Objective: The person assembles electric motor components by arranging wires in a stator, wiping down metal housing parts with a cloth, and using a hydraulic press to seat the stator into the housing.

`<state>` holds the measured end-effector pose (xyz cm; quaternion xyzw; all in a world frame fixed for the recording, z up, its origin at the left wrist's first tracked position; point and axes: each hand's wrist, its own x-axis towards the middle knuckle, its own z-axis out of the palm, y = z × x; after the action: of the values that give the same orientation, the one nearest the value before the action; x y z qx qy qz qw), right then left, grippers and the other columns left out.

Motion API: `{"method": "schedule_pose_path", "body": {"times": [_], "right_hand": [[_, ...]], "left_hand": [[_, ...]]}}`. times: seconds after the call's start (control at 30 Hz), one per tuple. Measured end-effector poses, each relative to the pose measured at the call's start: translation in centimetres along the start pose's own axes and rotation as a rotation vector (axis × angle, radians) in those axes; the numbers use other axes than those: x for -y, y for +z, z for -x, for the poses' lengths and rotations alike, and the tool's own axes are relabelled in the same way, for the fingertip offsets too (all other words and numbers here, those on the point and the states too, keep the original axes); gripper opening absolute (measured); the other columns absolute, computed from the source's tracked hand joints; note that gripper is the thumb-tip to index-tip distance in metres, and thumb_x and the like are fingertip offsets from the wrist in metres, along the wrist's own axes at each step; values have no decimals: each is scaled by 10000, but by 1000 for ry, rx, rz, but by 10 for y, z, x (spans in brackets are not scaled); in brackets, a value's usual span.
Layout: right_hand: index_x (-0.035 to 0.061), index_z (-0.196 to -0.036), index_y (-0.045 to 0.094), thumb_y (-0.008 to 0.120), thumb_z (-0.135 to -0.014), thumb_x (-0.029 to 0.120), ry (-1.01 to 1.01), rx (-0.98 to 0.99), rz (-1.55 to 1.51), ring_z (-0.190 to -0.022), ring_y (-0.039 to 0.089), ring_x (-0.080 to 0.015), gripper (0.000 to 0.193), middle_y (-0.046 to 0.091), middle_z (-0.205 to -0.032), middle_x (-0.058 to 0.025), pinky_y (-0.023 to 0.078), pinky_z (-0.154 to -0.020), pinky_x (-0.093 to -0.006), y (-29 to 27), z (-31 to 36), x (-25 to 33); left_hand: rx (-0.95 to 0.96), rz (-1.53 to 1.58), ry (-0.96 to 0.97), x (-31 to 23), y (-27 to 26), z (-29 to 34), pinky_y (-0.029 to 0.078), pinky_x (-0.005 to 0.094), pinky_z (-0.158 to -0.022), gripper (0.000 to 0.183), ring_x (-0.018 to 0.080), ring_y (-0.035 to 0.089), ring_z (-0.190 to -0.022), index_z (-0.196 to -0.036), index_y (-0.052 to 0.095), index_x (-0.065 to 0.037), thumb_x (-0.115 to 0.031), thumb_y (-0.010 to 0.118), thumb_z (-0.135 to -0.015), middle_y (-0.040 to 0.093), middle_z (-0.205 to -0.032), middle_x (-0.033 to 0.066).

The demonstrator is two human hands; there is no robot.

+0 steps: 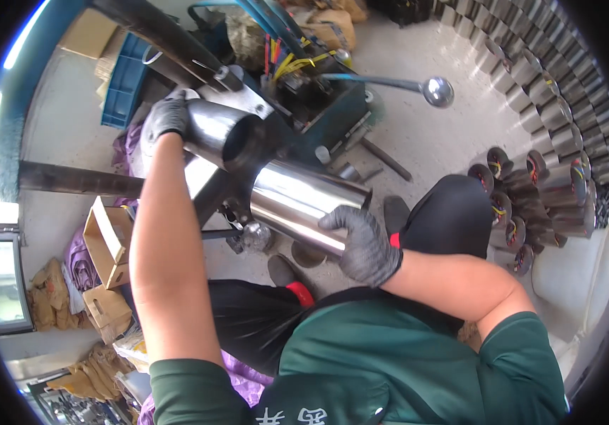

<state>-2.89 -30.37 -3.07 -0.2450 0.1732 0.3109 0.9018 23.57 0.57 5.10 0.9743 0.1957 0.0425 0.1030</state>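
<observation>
My right hand (365, 244), in a dark grey glove, grips a shiny steel tube (304, 202) near its lower right end, with the thumb over the top. The tube slants up to the left, and its far end meets or nearly meets the mouth of a second, duller steel cylinder (216, 131). At the far left end of that cylinder is my gloved left hand (166, 120), its fingers curled against the metal and partly hidden. Behind both pieces stands a dark machine (297, 92) with coloured wires; its metal parts show below the cylinder.
A lever with a ball knob (437, 92) juts out over the floor. Rows of steel tubes (566, 106) fill the right side; nearer tubes (524, 191) contain coloured wires. Cardboard boxes (110, 244) and a blue crate (124, 81) stand left. A rod (386, 157) lies on the floor.
</observation>
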Motion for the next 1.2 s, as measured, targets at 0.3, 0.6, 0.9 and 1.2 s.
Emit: {"method": "schedule_pose_path", "body": {"times": [0.3, 0.6, 0.9, 1.2], "right_hand": [[-66, -1398, 523, 564, -788, 181, -559, -256, -222, -1155, 680, -403, 659, 621, -1344, -267, 575, -1048, -524, -48, -31, 106], [-13, -1234, 632, 698, -740, 176, -937, -463, 135, -1044, 689, -295, 534, 686, -1177, -153, 549, -994, -381, -112, 63, 216], [51, -840, 756, 680, -845, 233, -101, -658, 1033, -755, 660, -246, 197, 711, -840, -100, 548, -743, -405, -511, 21, 67], [54, -927, 825, 634, -807, 109, 125, -297, 2196, -840, 764, -357, 232, 779, -936, -212, 597, -729, -467, -460, -59, 35]], "left_hand": [[-80, -148, 209, 42, 33, -48, 489, 490, -1062, 445, 426, 631, -1228, -1262, 703, -31, -274, 395, -1053, 663, -1305, 266], [-106, 26, 207, 88, 49, -111, 488, 450, -1043, 543, 431, 637, -1220, -1242, 713, -3, -453, 483, -1046, 691, -1270, 269], [-58, 286, 171, 47, 77, -105, 495, 404, -997, 502, 368, 677, -1128, -1262, 696, 6, -420, 543, -1044, 721, -1245, 223], [-90, 383, 19, 98, 38, -75, 509, 388, -976, 528, 313, 672, -1084, -1290, 691, -27, -471, 531, -1054, 726, -1241, 180]]}}
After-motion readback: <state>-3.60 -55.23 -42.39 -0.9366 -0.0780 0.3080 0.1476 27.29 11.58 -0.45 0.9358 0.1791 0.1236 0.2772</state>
